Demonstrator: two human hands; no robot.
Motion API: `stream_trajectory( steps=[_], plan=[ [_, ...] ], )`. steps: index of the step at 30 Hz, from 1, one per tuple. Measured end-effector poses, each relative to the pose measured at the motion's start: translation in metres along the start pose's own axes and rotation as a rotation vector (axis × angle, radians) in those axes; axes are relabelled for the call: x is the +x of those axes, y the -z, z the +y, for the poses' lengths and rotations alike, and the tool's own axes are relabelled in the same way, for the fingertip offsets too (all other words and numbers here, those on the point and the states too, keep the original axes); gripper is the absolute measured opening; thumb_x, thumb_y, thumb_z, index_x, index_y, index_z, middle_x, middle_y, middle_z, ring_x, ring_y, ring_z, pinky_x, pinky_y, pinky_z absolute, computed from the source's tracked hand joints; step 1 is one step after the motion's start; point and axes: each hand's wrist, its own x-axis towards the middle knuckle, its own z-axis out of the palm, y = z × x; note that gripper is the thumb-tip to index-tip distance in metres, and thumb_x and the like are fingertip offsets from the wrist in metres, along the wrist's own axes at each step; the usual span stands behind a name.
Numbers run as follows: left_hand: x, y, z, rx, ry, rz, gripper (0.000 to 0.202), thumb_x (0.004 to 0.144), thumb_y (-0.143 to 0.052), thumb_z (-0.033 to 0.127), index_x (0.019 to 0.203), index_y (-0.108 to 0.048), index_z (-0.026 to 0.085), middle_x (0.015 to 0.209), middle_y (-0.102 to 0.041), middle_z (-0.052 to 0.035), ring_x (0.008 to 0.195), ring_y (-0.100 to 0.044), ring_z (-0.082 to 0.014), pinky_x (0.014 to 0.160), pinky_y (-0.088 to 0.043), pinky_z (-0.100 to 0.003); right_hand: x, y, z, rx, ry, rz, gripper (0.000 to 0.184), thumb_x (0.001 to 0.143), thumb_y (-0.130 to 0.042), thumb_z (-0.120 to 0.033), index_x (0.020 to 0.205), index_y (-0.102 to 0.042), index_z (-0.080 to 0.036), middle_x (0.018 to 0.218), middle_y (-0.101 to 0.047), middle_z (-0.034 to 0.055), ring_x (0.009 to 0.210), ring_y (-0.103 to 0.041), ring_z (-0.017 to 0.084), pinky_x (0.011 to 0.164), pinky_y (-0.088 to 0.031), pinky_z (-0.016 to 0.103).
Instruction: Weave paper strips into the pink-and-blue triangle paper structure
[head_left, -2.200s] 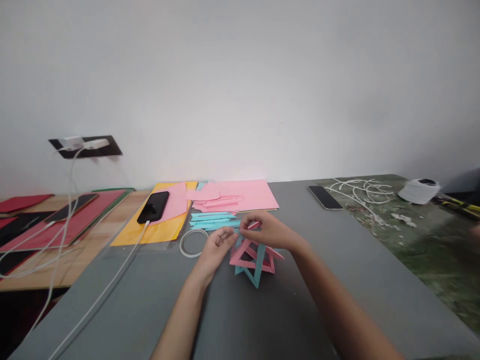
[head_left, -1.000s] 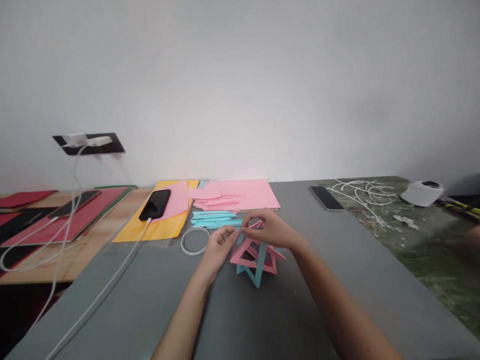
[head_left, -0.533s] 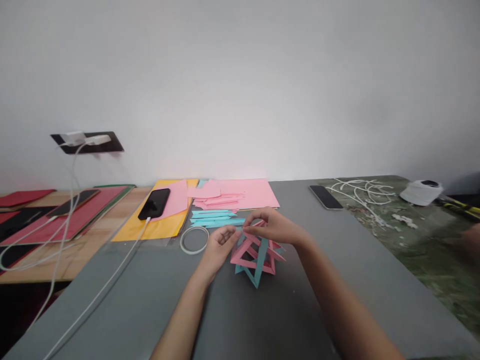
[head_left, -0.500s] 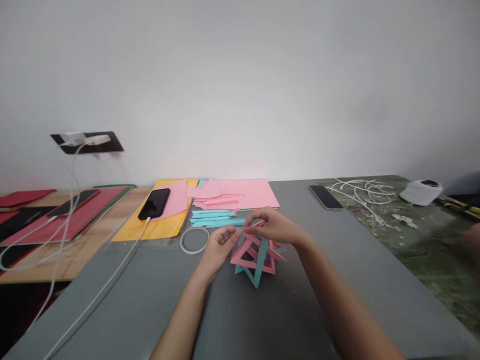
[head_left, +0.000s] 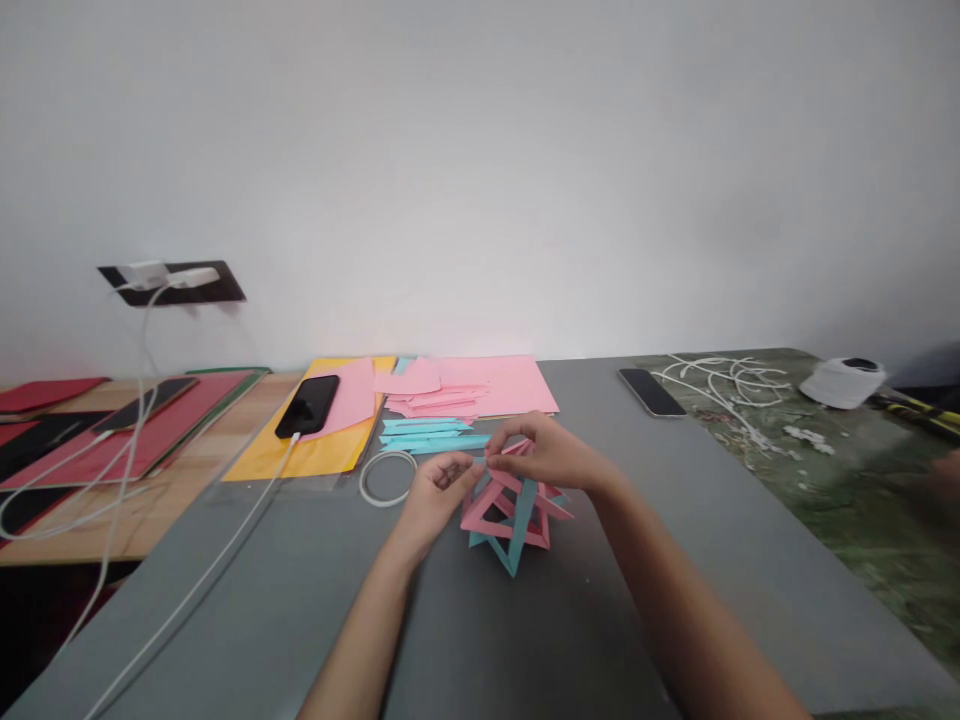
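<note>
On the middle of the grey desk (head_left: pixel 765 540): a paper model (head_left: pixel 520 518) of pink and blue strips, an open, star-like frame, well in from both side edges
Left hand (head_left: pixel 439 490): narrow, thumb and forefinger drawn together at the model's upper left corner; whether paper lies between the tips is too small to tell
Right hand (head_left: pixel 544 450): narrow too, thumb and forefinger pinching that same corner from above
Corner of the model: the step in hand looks like fitting or fixing one joint, since both sets of fingertips meet there
Next touch: would call for a light, steady pinch, as so open a frame could bend or twist under a hard push
Desk's far edge: a pink sheet (head_left: pixel 517 385) with pink strips (head_left: pixel 442 402) on it, and blue strips (head_left: pixel 424 436) lying just on the near side
Tape roll (head_left: pixel 386 503): flat on the desk, just beside the left hand
Desk's far left corner: a black phone (head_left: pixel 307 406) resting on paper over a yellow folder (head_left: pixel 330 465)
Against 2.2 seconds ago: both hands stay at the same corner and the model keeps its spot; the right fingertips sit slightly further right, and no change in the joint can be made out
</note>
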Motion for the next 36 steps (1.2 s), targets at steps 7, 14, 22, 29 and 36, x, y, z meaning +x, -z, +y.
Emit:
stream_trajectory(
  steps=[7, 14, 22, 29, 36],
  plan=[
    [0.002, -0.001, -0.002, -0.019, -0.005, 0.020, 0.027, 0.066, -0.069, 0.040, 0.073, -0.064, 0.014, 0.067, -0.059, 0.0009, 0.061, -0.050, -0.0086, 0.059, -0.037, -0.019, 0.003, -0.001, 0.003, 0.010, 0.001, -0.030, 0.013, 0.076, -0.057, -0.028, 0.076, -0.066, -0.019, 0.078, -0.065, 0.0012, 0.077, -0.059, 0.013, 0.070, -0.046, 0.026],
    [0.002, -0.002, -0.006, -0.049, 0.012, -0.002, 0.028, 0.066, -0.069, 0.039, 0.076, -0.063, 0.014, 0.070, -0.060, 0.0004, 0.063, -0.051, -0.0089, 0.060, -0.039, -0.019, 0.002, 0.000, 0.006, 0.047, -0.004, -0.060, 0.013, 0.078, -0.055, -0.029, 0.078, -0.063, -0.018, 0.079, -0.062, 0.0014, 0.075, -0.057, 0.013, 0.070, -0.045, 0.026],
    [0.003, 0.001, -0.011, -0.052, -0.006, -0.037, 0.026, 0.067, -0.070, 0.038, 0.075, -0.063, 0.013, 0.068, -0.061, -0.0001, 0.062, -0.053, -0.0089, 0.060, -0.039, -0.019, 0.001, -0.002, 0.003, 0.028, 0.011, -0.053, 0.010, 0.079, -0.054, -0.026, 0.077, -0.060, -0.019, 0.081, -0.061, 0.0014, 0.080, -0.056, 0.014, 0.074, -0.045, 0.028],
    [0.002, 0.000, -0.009, -0.039, -0.016, -0.060, 0.027, 0.068, -0.069, 0.039, 0.074, -0.063, 0.013, 0.066, -0.060, 0.0002, 0.060, -0.052, -0.0086, 0.058, -0.038, -0.019, 0.001, -0.004, -0.004, 0.022, -0.027, -0.028, 0.010, 0.078, -0.051, -0.022, 0.073, -0.059, -0.019, 0.078, -0.061, 0.0006, 0.077, -0.056, 0.013, 0.070, -0.045, 0.026],
    [0.000, -0.004, -0.004, -0.053, -0.018, -0.045, 0.027, 0.065, -0.071, 0.039, 0.068, -0.061, 0.014, 0.062, -0.058, 0.0013, 0.057, -0.049, -0.0080, 0.055, -0.036, -0.018, 0.001, -0.003, 0.001, -0.025, -0.005, -0.039, 0.008, 0.077, -0.053, -0.023, 0.075, -0.059, -0.019, 0.081, -0.062, 0.0006, 0.080, -0.057, 0.013, 0.074, -0.045, 0.027]
  ],
)
